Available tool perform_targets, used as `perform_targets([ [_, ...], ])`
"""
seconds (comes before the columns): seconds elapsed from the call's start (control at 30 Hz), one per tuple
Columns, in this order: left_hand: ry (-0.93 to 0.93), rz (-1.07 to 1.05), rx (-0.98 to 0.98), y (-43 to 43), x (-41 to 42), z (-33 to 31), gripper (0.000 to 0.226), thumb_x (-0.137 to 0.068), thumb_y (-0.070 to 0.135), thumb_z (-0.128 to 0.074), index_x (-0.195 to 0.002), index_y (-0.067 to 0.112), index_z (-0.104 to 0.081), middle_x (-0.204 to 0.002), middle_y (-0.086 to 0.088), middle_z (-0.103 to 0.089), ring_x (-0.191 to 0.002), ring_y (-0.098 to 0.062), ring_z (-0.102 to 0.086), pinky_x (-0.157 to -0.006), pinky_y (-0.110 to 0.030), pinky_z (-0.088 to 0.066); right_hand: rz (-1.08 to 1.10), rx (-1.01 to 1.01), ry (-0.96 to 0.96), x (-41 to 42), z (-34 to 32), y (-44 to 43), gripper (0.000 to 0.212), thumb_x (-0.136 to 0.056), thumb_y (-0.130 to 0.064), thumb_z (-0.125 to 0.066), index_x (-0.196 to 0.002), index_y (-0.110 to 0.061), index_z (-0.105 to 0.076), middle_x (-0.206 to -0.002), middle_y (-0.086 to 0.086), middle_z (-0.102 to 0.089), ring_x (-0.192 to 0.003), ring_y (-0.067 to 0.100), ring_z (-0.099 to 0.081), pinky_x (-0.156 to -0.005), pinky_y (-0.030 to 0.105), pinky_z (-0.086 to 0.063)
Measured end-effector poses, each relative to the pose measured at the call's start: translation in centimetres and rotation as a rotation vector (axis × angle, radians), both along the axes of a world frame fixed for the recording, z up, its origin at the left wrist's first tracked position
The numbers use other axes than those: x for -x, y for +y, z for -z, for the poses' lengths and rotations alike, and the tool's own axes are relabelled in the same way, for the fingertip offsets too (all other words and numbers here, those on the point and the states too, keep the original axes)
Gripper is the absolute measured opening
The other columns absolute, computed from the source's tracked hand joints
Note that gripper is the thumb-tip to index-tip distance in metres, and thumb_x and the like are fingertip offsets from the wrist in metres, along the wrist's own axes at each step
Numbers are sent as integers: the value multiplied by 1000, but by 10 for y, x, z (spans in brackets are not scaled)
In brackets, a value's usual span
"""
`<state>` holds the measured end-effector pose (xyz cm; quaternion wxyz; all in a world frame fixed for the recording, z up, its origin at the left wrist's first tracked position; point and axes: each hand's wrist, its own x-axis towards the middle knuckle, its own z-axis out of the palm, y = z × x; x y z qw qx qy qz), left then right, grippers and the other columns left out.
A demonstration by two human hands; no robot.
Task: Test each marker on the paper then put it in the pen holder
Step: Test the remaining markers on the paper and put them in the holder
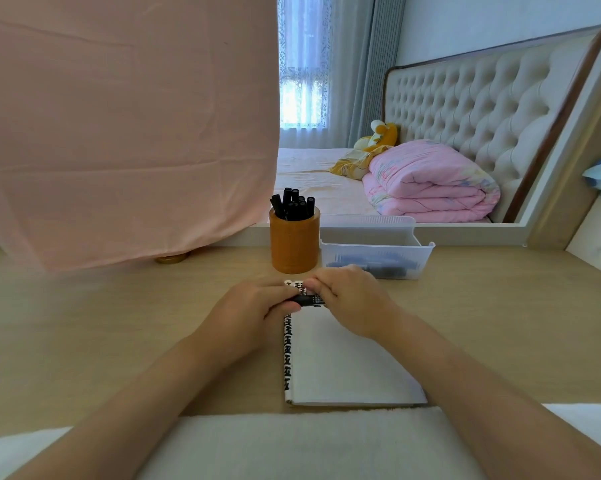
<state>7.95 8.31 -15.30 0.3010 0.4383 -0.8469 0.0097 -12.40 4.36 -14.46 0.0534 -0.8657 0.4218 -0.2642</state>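
Starting big: pale wooden worktop [499,323], with a white sheet of paper [344,368] lying flat in the middle, patterned strip down its left edge. Behind it, a clear plastic tray [413,268] with more dark markers inside. Just left of that, a brown pen holder [293,244], already stuffed with black ones.

Then left hand [254,313] and right hand [354,299], each in a closed grip, pinching either end of one black marker [307,300] held sideways over the paper's far edge. Looks like a cap pull, or maybe a recap, can't tell which.

To do it well: pull straight along the barrel, no twisting, and hang on to the cap. Scribble a short line on blank paper, recap till snug, then drop it upright into the holder.
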Motion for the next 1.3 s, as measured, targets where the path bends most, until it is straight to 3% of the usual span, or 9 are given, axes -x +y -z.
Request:
perform_targets([
  [0.17,-38,-121,44,-5,3,-7,24,-98,35,-54,-117,30,-67,-96,17,-63,-81,0,-45,-64,-12,-31,-21,-109,-75,3,-2,0,30,-105,-33,-40,-82,-22,-55,-73,-1,-59,-65,10,-53,-58,19,-35],
  [0.33,37,-172,-24,-12,-4,-10,28,-94,42,-54,-122,40,-59,-100,24,-59,-87,0,-52,-72,-18,-43,-107,-216,-75,0,0,-7,28,-103,-31,-46,-123,-23,-64,-103,-5,-61,-92,10,-57,-83,25,-50],
  [0.43,141,-184,-20,-26,-8,-20,38,-94,39,-58,-131,36,-52,-108,19,-58,-97,1,-51,-77,-15,-40,-66,-236,-195,3,-14,-10,22,-101,-23,-52,-119,-21,-65,-94,-10,-50,-85,7,-53,-74,15,-41],
  [0.5,244,-197,-3,-40,-8,-27,41,-94,33,-60,-134,30,-50,-115,15,-55,-103,1,-48,-87,-21,-43,-7,-253,-332,7,-24,-16,21,-99,-20,-56,-118,-20,-66,-91,-8,-50,-80,7,-53,-70,14,-39],
  [0.67,465,-334,-88,-89,-1,-47,60,-91,33,-65,-144,21,-39,-141,1,-43,-129,-15,-39,-108,-37,-36,179,-236,-618,15,-64,-48,10,-96,-22,-61,-105,-24,-65,-92,-4,-65,-83,13,-62,-70,25,-49],
  [0.8,652,-317,-316,-120,10,-49,83,-85,48,-69,-151,26,-25,-155,2,-30,-141,-19,-29,-113,-42,-32,245,-209,-741,13,-86,-81,13,-96,-22,-62,-107,-18,-65,-99,-1,-69,-92,20,-67,-86,44,-56],
  [0.97,832,-156,-503,-137,17,-43,84,-81,44,-64,-152,30,-22,-155,2,-31,-140,-18,-32,-107,-35,-31,236,-169,-782,0,-93,-109,22,-95,-16,-62,-115,-23,-54,-99,-4,-64,-91,18,-67,-86,47,-58],
  [1.1,817,-178,-433,-143,13,-32,76,-75,40,-58,-147,41,-33,-148,4,-39,-136,-13,-36,-113,-38,-32,213,-160,-769,-11,-89,-123,23,-93,-10,-63,-108,-26,-57,-101,-8,-63,-98,20,-66,-90,46,-57],
  [1.3,824,-157,-376,-151,13,-33,69,-72,28,-55,-137,48,-42,-136,3,-47,-129,-14,-44,-109,-36,-40,165,-214,-474,-23,-80,-135,21,-88,-8,-67,-105,-21,-68,-103,-1,-71,-96,13,-66,-87,26,-53],
])
